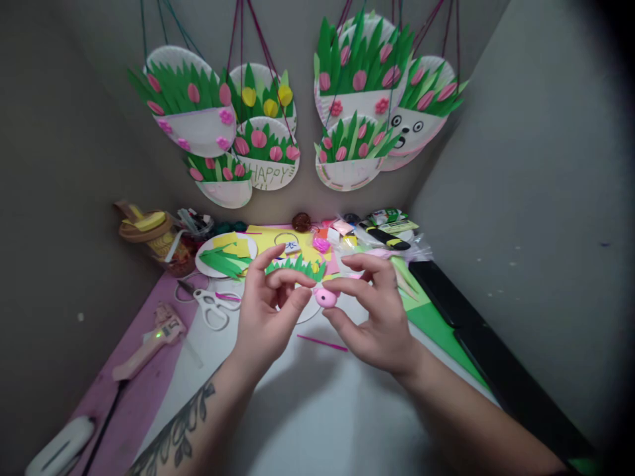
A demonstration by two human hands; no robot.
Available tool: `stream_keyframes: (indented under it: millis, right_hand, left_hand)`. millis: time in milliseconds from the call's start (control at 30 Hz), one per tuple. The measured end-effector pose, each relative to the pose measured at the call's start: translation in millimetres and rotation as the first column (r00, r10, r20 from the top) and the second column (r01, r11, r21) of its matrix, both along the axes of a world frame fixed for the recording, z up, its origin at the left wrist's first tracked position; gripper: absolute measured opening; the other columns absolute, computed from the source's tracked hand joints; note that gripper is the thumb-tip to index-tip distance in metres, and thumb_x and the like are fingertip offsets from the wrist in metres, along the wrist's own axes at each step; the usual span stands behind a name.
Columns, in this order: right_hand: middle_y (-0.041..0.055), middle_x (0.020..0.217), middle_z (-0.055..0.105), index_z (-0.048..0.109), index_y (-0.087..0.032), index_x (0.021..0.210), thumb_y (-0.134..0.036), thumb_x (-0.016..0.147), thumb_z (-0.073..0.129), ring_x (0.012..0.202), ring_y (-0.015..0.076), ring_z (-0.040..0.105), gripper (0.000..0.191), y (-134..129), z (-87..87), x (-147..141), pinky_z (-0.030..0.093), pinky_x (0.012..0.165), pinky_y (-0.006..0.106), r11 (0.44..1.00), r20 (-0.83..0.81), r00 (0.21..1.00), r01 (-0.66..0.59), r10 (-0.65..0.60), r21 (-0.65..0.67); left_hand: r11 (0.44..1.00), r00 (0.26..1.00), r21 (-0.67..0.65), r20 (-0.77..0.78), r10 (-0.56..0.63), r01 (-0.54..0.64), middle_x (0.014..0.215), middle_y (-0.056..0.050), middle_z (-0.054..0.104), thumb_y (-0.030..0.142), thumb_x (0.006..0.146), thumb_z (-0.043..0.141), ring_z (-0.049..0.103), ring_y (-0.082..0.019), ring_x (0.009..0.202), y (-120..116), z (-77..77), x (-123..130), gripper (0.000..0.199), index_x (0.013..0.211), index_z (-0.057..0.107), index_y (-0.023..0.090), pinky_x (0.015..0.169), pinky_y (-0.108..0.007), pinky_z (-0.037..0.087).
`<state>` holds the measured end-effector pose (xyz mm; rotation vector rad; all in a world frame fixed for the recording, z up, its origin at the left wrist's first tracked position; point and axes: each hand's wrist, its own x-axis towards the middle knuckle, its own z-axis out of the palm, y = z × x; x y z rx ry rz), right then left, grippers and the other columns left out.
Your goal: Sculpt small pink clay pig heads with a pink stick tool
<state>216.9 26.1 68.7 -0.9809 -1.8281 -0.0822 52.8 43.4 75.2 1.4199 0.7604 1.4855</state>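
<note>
A small pink piece (326, 298) with a dark dot is pinched between the thumb and index finger of my right hand (374, 311), above the middle of the table. My left hand (272, 304) is just to its left, thumb and index fingertips close together at the piece's edge; whether they hold some tiny part is too small to tell. Below the hands a thin magenta stick (322, 343) lies on the white surface (317, 410). Behind them is a round white plate partly hidden by my fingers, with green paper grass (297, 266) near it.
White scissors (212, 311) and a pink glue gun (151, 344) lie left. A cup (166, 244) stands at the back left. Black flat objects (431, 291) line the right edge. Paper-plate baskets (198, 125) hang on the back wall above craft supplies.
</note>
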Motion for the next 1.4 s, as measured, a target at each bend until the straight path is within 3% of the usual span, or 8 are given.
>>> stream_keyframes:
  millis: [233,600,733,833,933,1033,1267,1400]
  right_hand:
    - [0.008,0.116,0.048,0.063,-0.023,0.099,-0.019,0.078,0.065,0.11,0.0254,0.05,0.021,0,-0.3,0,0.044,0.09,0.044,1.0,0.004,1.0,-0.02,0.02,-0.011]
    - [0.0084,0.116,0.049,0.063,-0.023,0.098,-0.02,0.078,0.065,0.11,0.0258,0.05,0.02,-1,0.1,0,0.045,0.091,0.045,0.999,0.002,0.999,-0.034,0.034,-0.018]
    - [0.0083,0.116,0.048,0.063,-0.024,0.099,-0.021,0.078,0.064,0.111,0.0265,0.05,0.021,0,-0.5,1,0.045,0.091,0.046,0.999,-0.016,1.0,-0.026,0.025,-0.036]
    - [0.0089,0.116,0.047,0.063,-0.024,0.1,-0.022,0.078,0.065,0.113,0.027,0.049,0.022,0,-0.7,1,0.046,0.091,0.047,0.998,-0.042,0.999,-0.018,0.016,-0.054]
    - [0.0091,0.118,0.046,0.064,-0.025,0.103,-0.021,0.078,0.065,0.114,0.0271,0.048,0.024,1,-1.1,1,0.046,0.094,0.047,0.998,-0.045,0.999,-0.011,0.008,-0.063]
    - [0.0091,0.117,0.047,0.065,-0.025,0.103,-0.02,0.078,0.065,0.114,0.0268,0.048,0.025,2,-1.6,0,0.045,0.095,0.048,0.998,-0.034,0.999,0.003,-0.005,-0.058]
    - [0.0085,0.119,0.048,0.062,-0.026,0.106,-0.02,0.078,0.064,0.114,0.0268,0.049,0.029,3,-2.0,-1,0.045,0.093,0.047,0.999,0.007,1.0,0.003,-0.003,-0.036]
    - [0.0091,0.116,0.051,0.055,-0.025,0.117,-0.021,0.078,0.065,0.112,0.0262,0.051,0.041,5,-2.6,4,0.046,0.094,0.048,0.999,-0.12,0.992,-0.04,0.035,-0.035]
  left_hand:
    - [0.997,0.996,-0.007,0.04,-0.078,0.078,0.078,0.003,0.067,0.016,0.083,0.066,0.062,-0.009,0.07,5,-3.5,-1,0.053,0.127,0.039,0.027,0.064,-0.02,0.049]
    - [0.996,0.998,-0.055,0.0,-0.069,0.069,0.076,0.002,0.062,0.023,0.083,0.066,0.059,-0.011,0.068,3,-1.9,0,0.056,0.13,0.038,0.028,0.061,-0.023,0.047]
    - [0.992,0.994,-0.073,0.056,-0.098,0.102,0.102,-0.003,0.065,0.033,0.082,0.068,0.058,-0.012,0.079,8,-6.7,-4,0.063,0.137,0.036,0.032,0.069,-0.025,0.047]
    - [0.943,0.956,-0.178,0.143,-0.257,0.28,0.123,-0.009,0.061,0.037,0.082,0.067,0.059,-0.015,0.094,15,-12.7,-7,0.06,0.136,0.041,0.03,0.08,-0.028,0.047]
    - [0.839,0.894,-0.314,0.214,-0.394,0.445,0.114,-0.01,0.066,0.031,0.078,0.072,0.062,-0.018,0.097,17,-15.9,-6,0.062,0.134,0.044,0.026,0.085,-0.031,0.046]
    - [0.797,0.871,-0.357,0.263,-0.414,0.487,0.106,-0.007,0.07,0.027,0.073,0.077,0.064,-0.018,0.095,15,-15.7,-4,0.067,0.132,0.045,0.026,0.083,-0.03,0.045]
    - [0.798,0.878,-0.381,0.303,-0.37,0.468,0.095,-0.002,0.071,0.021,0.071,0.079,0.065,-0.014,0.087,14,-13.5,0,0.067,0.129,0.048,0.026,0.078,-0.026,0.046]
    - [0.822,0.899,-0.381,0.285,-0.332,0.424,0.094,-0.003,0.071,0.021,0.07,0.079,0.064,-0.014,0.087,14,-13.2,0,0.067,0.13,0.048,0.025,0.079,-0.026,0.045]
